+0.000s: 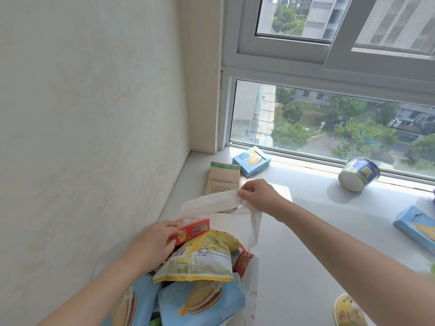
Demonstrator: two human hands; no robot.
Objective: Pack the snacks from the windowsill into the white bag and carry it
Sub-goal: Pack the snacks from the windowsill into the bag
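Head view: one person, two bare hands at work over a pale windowsill.

The left hand grips a small red cardboard snack box by its left end, with the fingers curled over the top. The right hand pinches the far rim of a thin white plastic bag and holds it raised; a handle loop hangs below the wrist. The hands are apart, the right one farther away and to the right.

The bag sits at near left beside the wall and looks well filled. A yellow crisp packet lies on top, and light blue biscuit boxes appear to lie beneath it.

Governing relation: the red box is at the far left edge of the bag mouth, just under the raised rim, with its long axis running left to right across the opening. Judged: it must go down behind the yellow packet, where room looks tight.

Unpacked items:
- A brown paper carton and a light blue box lie just beyond the right hand.
- A blue and white paper tub lies on its side, far right.
- Another blue box lies at the right edge.
- A round yellow-topped item is at near right, cut off by the frame.

All of these lie far or right of the bag, so the right hand is the nearer one. Judged: packing is partway done.
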